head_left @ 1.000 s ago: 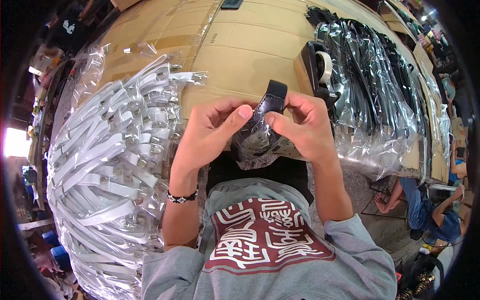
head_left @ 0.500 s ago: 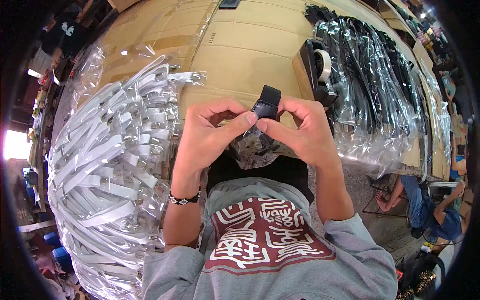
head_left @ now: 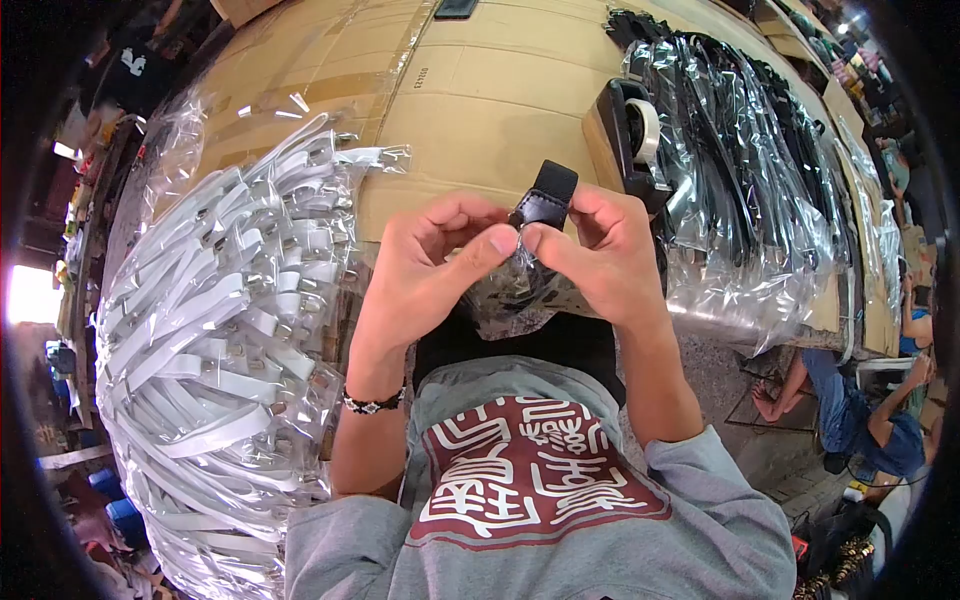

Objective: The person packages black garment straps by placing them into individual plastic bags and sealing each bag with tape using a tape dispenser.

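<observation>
Between both hands, over the cardboard's near edge, is a black strap (head_left: 555, 181) with a stitched, shiny leather-like piece. My left hand (head_left: 430, 262) pinches its lower left side between thumb and fingers. On the right side, my right hand (head_left: 602, 255) grips the same strap, thumb close to the left thumb. Clear plastic wrap (head_left: 512, 285) hangs below the fingertips. The small part between the thumbs is too hidden to make out.
White straps in clear bags (head_left: 215, 370) are heaped at the left. A tape dispenser (head_left: 628, 140) stands right of the hands, beside bagged black straps (head_left: 735, 150). A dark flat object (head_left: 456, 9) lies at the far edge. Another person (head_left: 870, 430) is at the lower right.
The strap's upper end has tilted and shifted to the right, showing more of the stitched piece. Both hands still hold it, with the thumb tips slightly shifted.
</observation>
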The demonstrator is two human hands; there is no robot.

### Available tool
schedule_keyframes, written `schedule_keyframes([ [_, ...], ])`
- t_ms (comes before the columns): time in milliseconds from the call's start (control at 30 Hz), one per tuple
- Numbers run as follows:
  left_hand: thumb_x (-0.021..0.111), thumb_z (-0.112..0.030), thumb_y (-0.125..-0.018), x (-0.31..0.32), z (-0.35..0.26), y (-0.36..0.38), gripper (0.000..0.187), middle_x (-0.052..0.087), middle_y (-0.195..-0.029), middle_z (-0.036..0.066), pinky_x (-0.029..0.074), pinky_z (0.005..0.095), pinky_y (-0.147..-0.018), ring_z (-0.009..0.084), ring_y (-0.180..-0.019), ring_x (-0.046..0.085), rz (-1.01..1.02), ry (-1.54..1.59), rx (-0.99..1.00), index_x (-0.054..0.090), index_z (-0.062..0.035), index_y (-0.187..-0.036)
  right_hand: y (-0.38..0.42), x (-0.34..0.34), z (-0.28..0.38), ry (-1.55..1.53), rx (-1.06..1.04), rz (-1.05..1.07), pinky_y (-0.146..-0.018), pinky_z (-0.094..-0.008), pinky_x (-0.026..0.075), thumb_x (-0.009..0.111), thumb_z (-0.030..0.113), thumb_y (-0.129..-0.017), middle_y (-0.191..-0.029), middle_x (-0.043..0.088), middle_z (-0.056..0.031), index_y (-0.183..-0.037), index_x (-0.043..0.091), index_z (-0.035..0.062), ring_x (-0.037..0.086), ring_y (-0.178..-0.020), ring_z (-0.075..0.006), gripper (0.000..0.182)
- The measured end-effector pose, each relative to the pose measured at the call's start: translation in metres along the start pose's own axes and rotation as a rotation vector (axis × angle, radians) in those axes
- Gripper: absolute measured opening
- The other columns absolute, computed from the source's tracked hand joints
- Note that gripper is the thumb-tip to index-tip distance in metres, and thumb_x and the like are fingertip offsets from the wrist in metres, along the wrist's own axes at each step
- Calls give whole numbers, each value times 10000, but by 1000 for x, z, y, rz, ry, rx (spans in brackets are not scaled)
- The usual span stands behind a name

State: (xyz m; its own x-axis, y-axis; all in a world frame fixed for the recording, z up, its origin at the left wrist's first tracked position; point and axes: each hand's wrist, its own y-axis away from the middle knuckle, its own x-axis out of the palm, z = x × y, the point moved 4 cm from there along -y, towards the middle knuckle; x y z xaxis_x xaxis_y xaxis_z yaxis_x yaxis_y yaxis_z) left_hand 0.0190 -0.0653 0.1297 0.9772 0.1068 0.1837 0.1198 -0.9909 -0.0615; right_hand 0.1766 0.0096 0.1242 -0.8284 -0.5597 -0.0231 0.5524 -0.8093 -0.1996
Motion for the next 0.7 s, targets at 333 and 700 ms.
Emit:
schedule_keyframes([
  [333,776,-92,-876,0,0,-1,147,697,-867,11,452,211,-659,51,-765,591,102,-112,-38,705,9,-957,2,-2,4,11,-49,-12,-605,-196,380,724,99,-825,-753,622,63,-883,701,10,491,-712,-12,109],
  [700,737,-26,-860,-2,-2,-3,74,708,-793,47,505,223,-658,65,-715,630,-5,-62,-22,716,39,-888,2,0,6,-102,105,31,-692,-216,446,709,163,-910,-822,680,12,-954,713,-17,565,-763,-44,185],
])
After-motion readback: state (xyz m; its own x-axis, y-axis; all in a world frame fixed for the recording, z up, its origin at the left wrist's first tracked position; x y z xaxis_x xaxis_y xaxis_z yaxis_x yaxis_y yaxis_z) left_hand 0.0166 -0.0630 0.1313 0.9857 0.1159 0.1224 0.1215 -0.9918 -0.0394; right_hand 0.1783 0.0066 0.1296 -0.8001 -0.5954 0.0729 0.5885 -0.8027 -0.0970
